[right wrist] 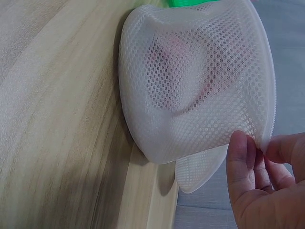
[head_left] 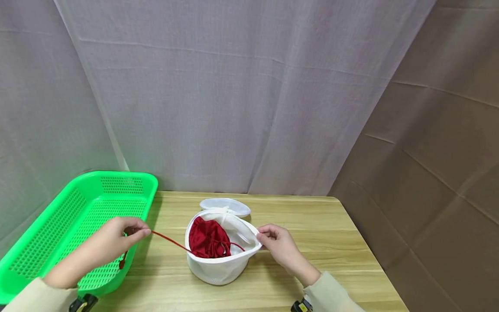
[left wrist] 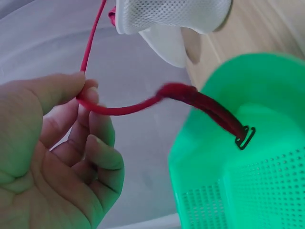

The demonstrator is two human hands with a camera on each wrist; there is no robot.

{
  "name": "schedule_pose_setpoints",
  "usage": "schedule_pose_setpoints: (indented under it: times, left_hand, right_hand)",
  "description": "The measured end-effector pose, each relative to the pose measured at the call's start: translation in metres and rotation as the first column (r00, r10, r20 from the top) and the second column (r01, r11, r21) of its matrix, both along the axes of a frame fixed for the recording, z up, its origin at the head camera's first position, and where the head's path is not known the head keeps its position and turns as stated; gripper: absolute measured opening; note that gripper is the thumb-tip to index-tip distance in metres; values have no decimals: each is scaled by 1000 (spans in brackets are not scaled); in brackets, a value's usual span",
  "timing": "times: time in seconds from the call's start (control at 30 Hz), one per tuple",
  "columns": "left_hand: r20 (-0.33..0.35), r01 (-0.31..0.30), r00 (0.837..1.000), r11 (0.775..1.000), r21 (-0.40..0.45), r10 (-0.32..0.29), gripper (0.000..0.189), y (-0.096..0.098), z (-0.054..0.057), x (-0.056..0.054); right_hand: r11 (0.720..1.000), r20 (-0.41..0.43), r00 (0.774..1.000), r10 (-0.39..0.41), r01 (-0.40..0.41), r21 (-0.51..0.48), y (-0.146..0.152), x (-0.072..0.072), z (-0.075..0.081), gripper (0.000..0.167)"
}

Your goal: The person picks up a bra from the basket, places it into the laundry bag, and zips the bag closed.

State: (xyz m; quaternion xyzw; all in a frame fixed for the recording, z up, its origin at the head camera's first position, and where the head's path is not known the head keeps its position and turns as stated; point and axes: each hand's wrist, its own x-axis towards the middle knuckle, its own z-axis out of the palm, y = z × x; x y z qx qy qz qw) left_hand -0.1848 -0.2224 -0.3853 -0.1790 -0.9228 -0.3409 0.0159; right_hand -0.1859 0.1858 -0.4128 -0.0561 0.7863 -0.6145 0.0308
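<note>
Head view: at lower centre, a white mesh bag [head_left: 218, 275] sits on a wooden tabletop [head_left: 312, 221], its round lid [head_left: 241, 209] tipped back behind the mouth. Bunched red cloth [head_left: 206, 238] lies inside. At lower left, the left grip [head_left: 118, 234], a bare hand, pinches a red cord [head_left: 169, 239] stretched from the cloth over the bag's rim. Right of centre, the right grip [head_left: 278, 245] pinches that rim. A green basket [head_left: 117, 173] fills the lower left.

Left wrist view: thumb and fingertips hold the cord at left; its tail runs rightward to a dark buckle [left wrist: 249, 139] before the basket.

Right wrist view: at lower right, thumb and fingers clasp the bag's edge; red shows faintly through the mesh.

Progress looks partway: most of the cloth is inside, the cord's tail outside, the lid unclosed. Whether cloth is going in or coming out cannot be told.
</note>
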Motion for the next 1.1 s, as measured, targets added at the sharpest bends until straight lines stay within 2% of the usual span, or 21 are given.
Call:
schedule_pose_setpoints:
  times: [0.2,0.4,0.5,0.67,0.83,0.87,1.1]
  left_hand:
    - [-42,-25,999,999,47,27,13,19,11,-6]
    - [-84,-14,996,985,170,29,12,41,22,-9]
    - [-60,4,998,970,244,11,13,52,26,-10]
    - [32,31,998,933,359,-45,17,72,29,-14]
    - [88,69,987,857,511,-132,17,93,27,-21]
    - [87,75,986,848,524,-140,17,97,27,-22]
    - [53,83,990,853,516,-129,15,120,21,-29]
  right_hand:
    - [1000,2,1000,5,-5,-8,0,-1,-2,14]
    - [1000,5,1000,14,-14,-9,0,-1,-2,15]
    - [1000,3,1000,15,-15,-4,0,0,-1,14]
    - [1000,1,1000,20,-20,1,0,0,0,15]
    - [1000,2,1000,23,-23,0,0,0,0,15]
    - [1000,2,1000,22,-22,0,0,1,1,15]
    - [1000,6,1000,19,-19,8,0,1,1,14]
